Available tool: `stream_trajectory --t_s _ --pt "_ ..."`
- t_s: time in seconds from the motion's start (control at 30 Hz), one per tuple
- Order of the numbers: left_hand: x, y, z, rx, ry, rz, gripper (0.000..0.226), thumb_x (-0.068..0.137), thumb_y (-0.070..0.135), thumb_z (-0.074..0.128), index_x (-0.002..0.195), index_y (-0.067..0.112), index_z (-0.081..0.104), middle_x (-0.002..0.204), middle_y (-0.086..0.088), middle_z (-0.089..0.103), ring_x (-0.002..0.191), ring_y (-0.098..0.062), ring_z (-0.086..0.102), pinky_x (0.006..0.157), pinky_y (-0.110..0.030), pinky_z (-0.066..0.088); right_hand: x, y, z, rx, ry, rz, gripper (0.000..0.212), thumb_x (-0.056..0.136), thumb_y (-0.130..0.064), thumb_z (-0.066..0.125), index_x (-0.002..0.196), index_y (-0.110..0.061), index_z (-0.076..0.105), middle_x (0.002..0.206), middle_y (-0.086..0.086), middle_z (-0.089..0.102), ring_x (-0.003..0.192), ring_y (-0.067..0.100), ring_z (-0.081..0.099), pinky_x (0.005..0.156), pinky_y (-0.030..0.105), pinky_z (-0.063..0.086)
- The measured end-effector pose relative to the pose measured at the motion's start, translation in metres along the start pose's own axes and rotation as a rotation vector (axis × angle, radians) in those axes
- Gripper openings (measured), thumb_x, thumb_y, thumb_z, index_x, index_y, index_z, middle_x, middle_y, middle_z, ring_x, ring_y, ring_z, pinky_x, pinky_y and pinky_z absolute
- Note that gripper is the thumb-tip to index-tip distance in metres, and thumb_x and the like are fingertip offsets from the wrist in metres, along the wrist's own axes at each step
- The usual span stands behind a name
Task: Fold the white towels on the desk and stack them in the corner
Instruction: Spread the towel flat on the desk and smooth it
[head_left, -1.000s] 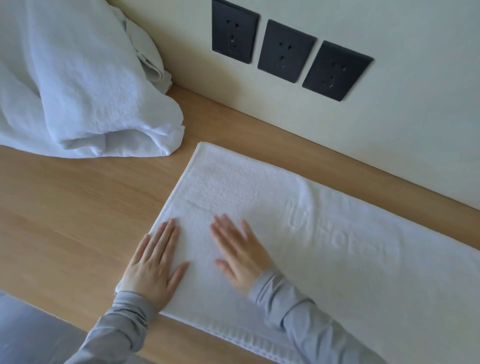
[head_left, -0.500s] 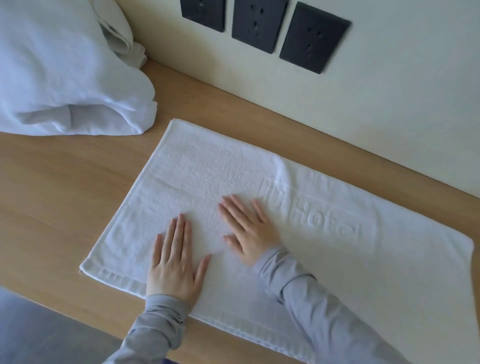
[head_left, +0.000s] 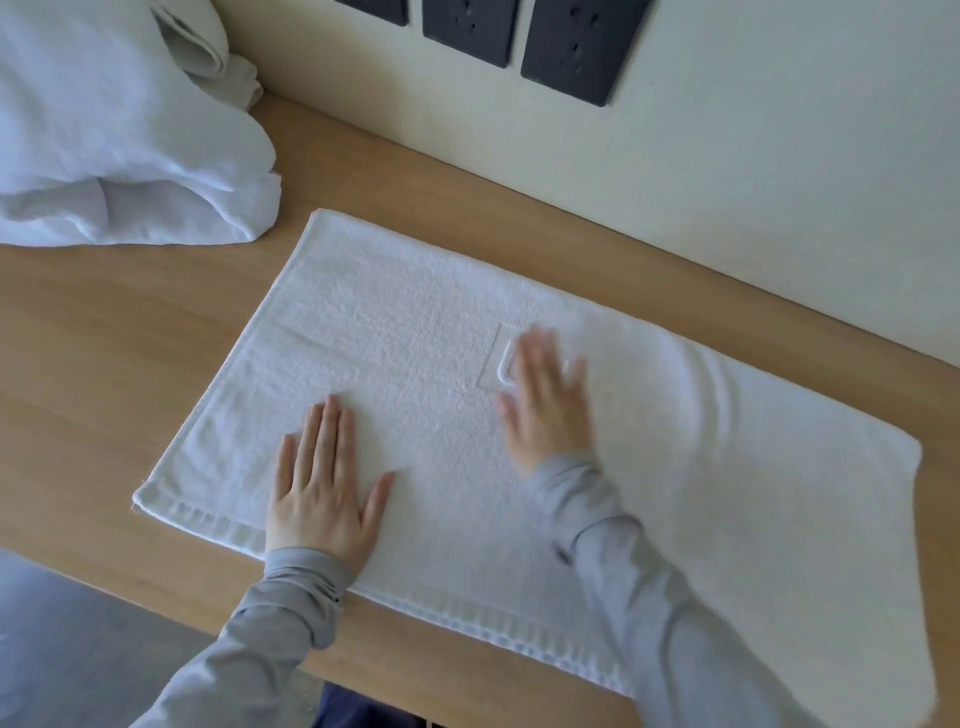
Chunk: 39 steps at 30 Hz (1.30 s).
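A white towel (head_left: 405, 332) with an embossed hotel logo lies spread flat across the wooden desk (head_left: 104, 332). My left hand (head_left: 324, 483) rests flat on its near left part, fingers straight and together. Over the middle of the towel, on the logo patch, my right hand (head_left: 545, 400) presses down flat and is blurred by motion. A heap of crumpled white towels (head_left: 119, 130) sits in the back left corner against the wall, apart from the spread towel.
A cream wall (head_left: 753, 182) runs along the desk's back edge and carries three dark power sockets (head_left: 576, 47). The desk's front edge runs across the bottom, with grey floor (head_left: 67, 639) below at the left.
My right hand has slid to the right across the towel, over the logo. My left hand stays flat near the left end. The camera view has shifted right, showing the towel's right end.
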<state>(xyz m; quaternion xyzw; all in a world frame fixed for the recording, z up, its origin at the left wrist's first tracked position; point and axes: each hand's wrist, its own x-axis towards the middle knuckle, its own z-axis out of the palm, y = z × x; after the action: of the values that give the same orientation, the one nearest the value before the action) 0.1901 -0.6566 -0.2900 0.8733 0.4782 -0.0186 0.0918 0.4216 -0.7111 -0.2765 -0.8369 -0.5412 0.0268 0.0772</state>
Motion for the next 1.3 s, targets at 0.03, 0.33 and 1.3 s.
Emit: stream_trajectory --t_s 0.03,0.33,1.3 --pt "0.000 0.000 -0.001 -0.006 0.001 0.002 0.077 0.091 0.055 0.018 0.148 0.003 0.016 0.156 -0.011 0.015 0.144 -0.024 0.014 0.117 -0.043 0.011 -0.015 -0.026 0.005 0.014 -0.030 -0.088 0.059 0.093 -0.031 0.032 0.143 0.000 0.031 0.151 0.017 0.029 0.141 0.034 0.024 0.111 0.057 0.020" --pt "-0.002 0.005 -0.007 -0.019 0.012 0.004 0.080 0.089 0.057 0.014 0.148 0.002 0.013 0.156 -0.012 0.014 0.144 -0.024 0.010 0.118 -0.043 0.009 -0.128 0.062 -0.004 -0.062 -0.088 0.293 0.060 0.094 -0.038 0.022 0.145 -0.007 0.027 0.154 0.007 0.023 0.142 0.023 0.021 0.113 0.055 0.021" --pt "-0.006 0.108 -0.002 -0.062 -0.108 0.475 0.072 0.094 0.052 0.010 0.143 0.003 0.030 0.152 -0.011 0.026 0.141 -0.028 0.020 0.115 -0.041 0.008 -0.195 0.083 -0.035 0.011 -0.200 0.644 0.061 0.096 -0.040 0.017 0.142 -0.013 -0.012 0.153 0.001 -0.015 0.144 0.019 -0.012 0.117 0.036 -0.011"
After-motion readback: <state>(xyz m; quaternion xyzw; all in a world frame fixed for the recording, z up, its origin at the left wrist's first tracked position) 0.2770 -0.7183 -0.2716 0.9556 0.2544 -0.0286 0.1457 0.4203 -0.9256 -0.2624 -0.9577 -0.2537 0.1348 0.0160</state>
